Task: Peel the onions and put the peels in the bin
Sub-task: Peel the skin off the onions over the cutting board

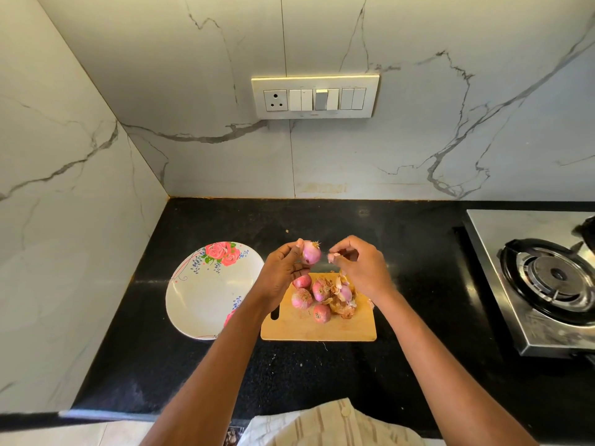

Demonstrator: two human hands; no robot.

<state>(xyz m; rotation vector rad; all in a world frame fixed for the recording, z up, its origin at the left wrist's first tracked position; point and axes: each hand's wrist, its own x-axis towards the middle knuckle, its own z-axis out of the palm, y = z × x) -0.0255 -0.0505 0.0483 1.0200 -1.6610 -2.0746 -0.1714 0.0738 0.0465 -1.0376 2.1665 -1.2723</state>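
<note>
— Progress report, please: where do I stand with the onions?

— Partway, by my reading. My left hand holds one onion up above the cutting board, fingers curled round it. It looks smooth and pale purple, so I judge most of its dry skin is off, though a tuft of roots shows at its top.

— And the other hand?

— My right hand is just beside that onion, thumb and fingertips pinched on a small scrap of peel. It is apart from the onion, so that strip looks torn free.

— What is left on the board?

— Five more onions lie in a cluster at the middle of the board, touching one another. Several look papery, so I take them as unpeeled, but I cannot tell for each one. A heap of loose peels sits against them on the right.

— Anything in the bin?

— No bin shows in this view, so none of the peels can be counted as thrown away. A flowered plate lies left of the board with nothing on it; no finished onion has been set there. Most of the peeling, and all of the binning, is still ahead, I judge.
</note>
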